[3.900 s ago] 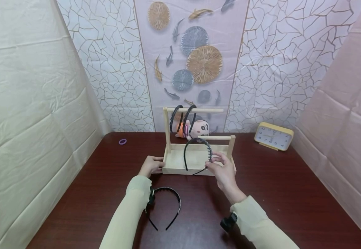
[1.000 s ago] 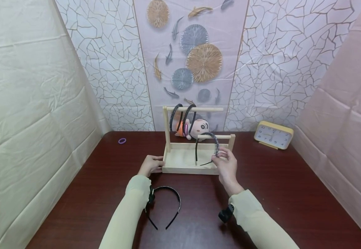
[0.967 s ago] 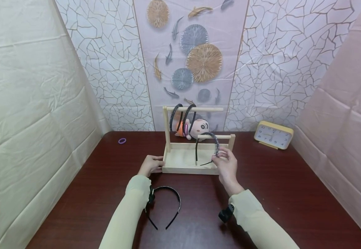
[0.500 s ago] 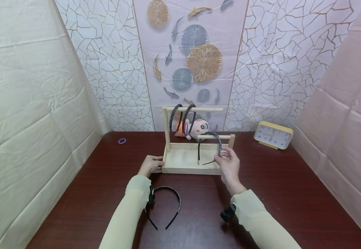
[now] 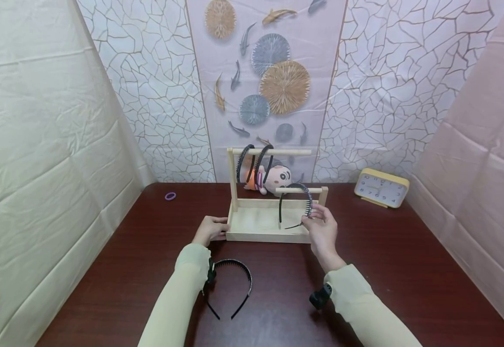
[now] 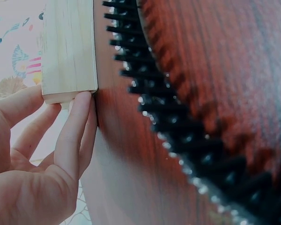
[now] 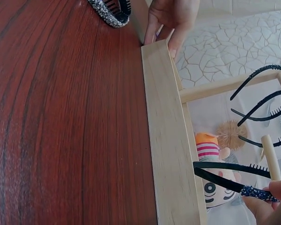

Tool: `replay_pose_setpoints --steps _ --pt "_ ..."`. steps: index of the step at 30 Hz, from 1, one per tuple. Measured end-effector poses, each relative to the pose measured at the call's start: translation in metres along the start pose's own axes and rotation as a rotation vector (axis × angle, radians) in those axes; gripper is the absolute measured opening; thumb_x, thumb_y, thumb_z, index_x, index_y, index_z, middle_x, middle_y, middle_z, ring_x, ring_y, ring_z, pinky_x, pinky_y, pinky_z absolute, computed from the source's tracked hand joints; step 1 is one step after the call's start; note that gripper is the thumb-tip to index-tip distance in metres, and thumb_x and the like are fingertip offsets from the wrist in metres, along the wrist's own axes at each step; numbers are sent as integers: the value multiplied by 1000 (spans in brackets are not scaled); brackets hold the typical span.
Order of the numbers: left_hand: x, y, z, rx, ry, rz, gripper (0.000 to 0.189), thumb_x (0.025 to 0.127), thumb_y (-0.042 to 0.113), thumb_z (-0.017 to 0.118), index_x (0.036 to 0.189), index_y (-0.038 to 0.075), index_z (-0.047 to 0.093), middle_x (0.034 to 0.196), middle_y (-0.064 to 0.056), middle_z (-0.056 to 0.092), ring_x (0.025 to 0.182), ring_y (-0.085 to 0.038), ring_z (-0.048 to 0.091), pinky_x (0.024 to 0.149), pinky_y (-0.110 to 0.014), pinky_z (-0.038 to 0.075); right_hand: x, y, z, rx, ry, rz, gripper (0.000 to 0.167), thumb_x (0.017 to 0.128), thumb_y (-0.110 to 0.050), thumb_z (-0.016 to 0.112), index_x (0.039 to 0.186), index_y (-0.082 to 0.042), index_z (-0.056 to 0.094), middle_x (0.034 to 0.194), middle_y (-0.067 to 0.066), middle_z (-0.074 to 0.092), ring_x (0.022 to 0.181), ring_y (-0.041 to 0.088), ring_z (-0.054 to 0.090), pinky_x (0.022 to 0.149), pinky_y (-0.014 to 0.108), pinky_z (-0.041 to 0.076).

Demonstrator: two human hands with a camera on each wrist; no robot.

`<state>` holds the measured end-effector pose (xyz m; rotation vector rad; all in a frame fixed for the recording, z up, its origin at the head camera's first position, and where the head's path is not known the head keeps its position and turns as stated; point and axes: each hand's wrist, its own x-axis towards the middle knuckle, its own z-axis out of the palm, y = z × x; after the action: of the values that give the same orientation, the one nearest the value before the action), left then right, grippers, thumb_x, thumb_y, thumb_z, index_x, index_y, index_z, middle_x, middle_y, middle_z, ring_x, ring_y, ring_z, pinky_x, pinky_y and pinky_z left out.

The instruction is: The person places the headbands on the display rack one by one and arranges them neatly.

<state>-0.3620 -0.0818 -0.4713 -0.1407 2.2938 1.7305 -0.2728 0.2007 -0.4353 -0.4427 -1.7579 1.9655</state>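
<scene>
My right hand (image 5: 322,232) pinches one side of a black toothed headband with a glittery outer face (image 5: 309,200). Its arch loops over the short lower bar (image 5: 290,191) of a wooden rack, near that bar's free end. The right wrist view shows its two dark arms by the rack's tray (image 7: 171,136). My left hand (image 5: 210,230) holds the left end of the tray between its fingers. On the long upper bar (image 5: 292,152) hang two more black headbands (image 5: 239,164). Another headband (image 5: 250,277) lies on the table, partly under my left wrist.
A plush doll (image 5: 278,178) lies behind the rack. A yellow-framed clock (image 5: 382,188) stands at the back right, and a purple ring (image 5: 170,196) lies at the back left. Cloth walls surround the dark red table (image 5: 390,270).
My right hand has carried its headband from in front of the rack onto the lower bar's line, then slid it right, toward the post. My left hand has stayed at the tray.
</scene>
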Motion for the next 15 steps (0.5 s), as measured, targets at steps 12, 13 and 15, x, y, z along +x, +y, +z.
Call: replay_pose_setpoints --steps 12,13,15 --pt "0 -1 0 1 0 0 40 91 4 66 131 1 62 127 -27 61 95 -28 71 77 -38 62 1 0 -6 4 -8 -6 45 83 13 65 126 0 58 96 4 50 79 7 54 65 13 53" --pt "0 -1 0 -3 1 -2 40 91 4 66 131 2 62 127 -26 62 95 -29 71 77 -38 62 1 0 -7 6 -8 -7 45 83 13 65 126 0 57 95 4 50 80 8 55 66 13 53" --pt "-1 0 0 -2 0 0 40 91 4 66 131 1 62 127 -27 61 96 -29 71 78 -39 62 2 0 -8 11 -7 -10 45 83 14 64 125 0 58 94 3 50 83 10 55 67 14 54"
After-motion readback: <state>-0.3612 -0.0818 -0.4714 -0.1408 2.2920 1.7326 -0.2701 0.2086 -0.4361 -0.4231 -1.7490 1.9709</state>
